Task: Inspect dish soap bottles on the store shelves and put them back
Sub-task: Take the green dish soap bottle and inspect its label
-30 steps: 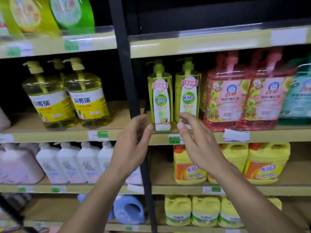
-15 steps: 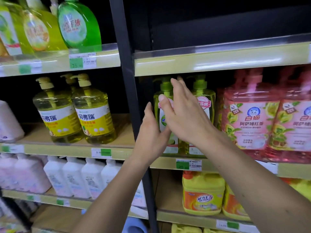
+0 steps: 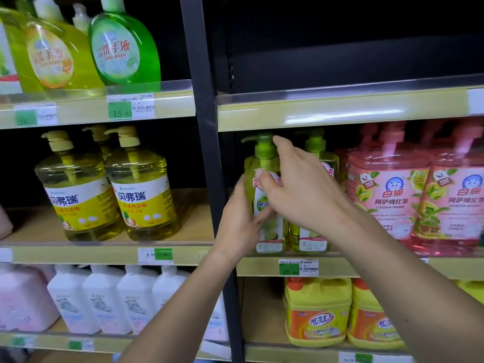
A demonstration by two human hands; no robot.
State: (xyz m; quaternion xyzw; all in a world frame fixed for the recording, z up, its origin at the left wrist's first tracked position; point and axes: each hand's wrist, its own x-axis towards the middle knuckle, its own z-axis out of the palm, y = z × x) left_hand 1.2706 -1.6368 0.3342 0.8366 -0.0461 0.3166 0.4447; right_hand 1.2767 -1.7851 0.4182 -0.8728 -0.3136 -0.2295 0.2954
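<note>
A slim yellow-green pump bottle of dish soap (image 3: 271, 231) stands on the middle shelf (image 3: 366, 267), just right of the black upright. My left hand (image 3: 239, 224) grips its left side, with one finger across the front label. My right hand (image 3: 303, 192) wraps the bottle from the right; the thumb pinches the pink sticker on the label and the index finger points up beside the green pump head. A matching second bottle (image 3: 313, 238) stands right next to it, partly hidden behind my right hand.
Pink soap jugs (image 3: 387, 200) crowd the shelf to the right. Two yellow pump bottles (image 3: 141, 200) sit in the left bay beyond the black upright (image 3: 207, 153). Green hand wash (image 3: 123, 48) is above, yellow jugs (image 3: 317, 318) and white bottles (image 3: 104, 302) below.
Both hands rose from the shelf edge and closed round the left green bottle. The view moved closer and tilted upward.
</note>
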